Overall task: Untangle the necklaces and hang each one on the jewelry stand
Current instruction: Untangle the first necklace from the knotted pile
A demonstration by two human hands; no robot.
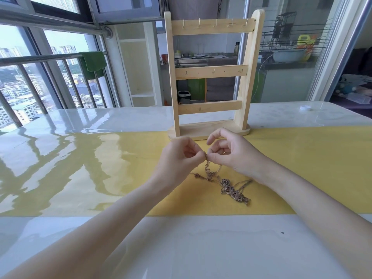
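Observation:
A tangle of gold necklaces (231, 187) lies on the yellow mat (302, 170) in front of me. One chain rises from the heap to my fingertips. My left hand (181, 158) and my right hand (229, 152) pinch that chain's top end between thumb and forefinger, close together above the mat. The wooden jewelry stand (211, 71) is upright just behind my hands, with three crossbars carrying small hooks. Nothing hangs on any hook.
The glossy white table (181, 248) reflects the window. A small white cap (305, 107) lies at the far right of the table. A balcony railing with a green cloth (93, 64) is at the back left, and glass doors stand behind the stand.

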